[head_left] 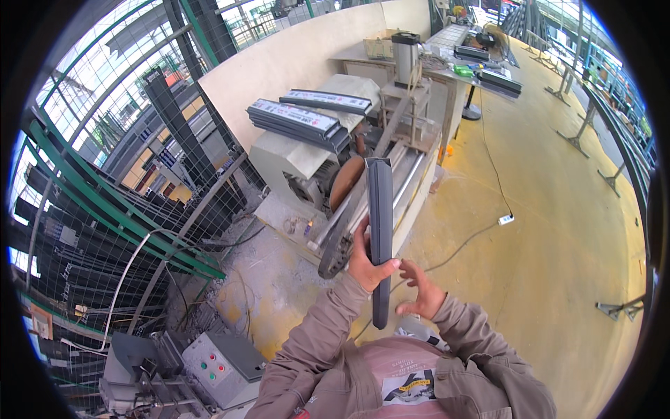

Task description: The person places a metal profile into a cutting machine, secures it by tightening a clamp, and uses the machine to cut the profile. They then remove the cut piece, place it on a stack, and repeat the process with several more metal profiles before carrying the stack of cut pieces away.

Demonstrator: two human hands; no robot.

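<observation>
My left hand (366,267) is wrapped round a dark grey profile bar (380,216), which stands up in front of me with its far end near the machine. Close by on the bar's right, my right hand (423,292) is held with fingers curved and apart, gripping nothing. Beyond the bar is a cutting machine (307,150) with a brown round blade or disc (347,183) and metal rails. On its white housing lie several dark profile pieces (296,124) with printed white film on top.
A grey control box (211,370) with red and green buttons stands at the lower left, near a green-railed wire fence (118,216). A cable with a white socket (505,219) crosses the yellow floor. Behind the machine is a cluttered workbench (447,66). Metal stands (574,142) line the right.
</observation>
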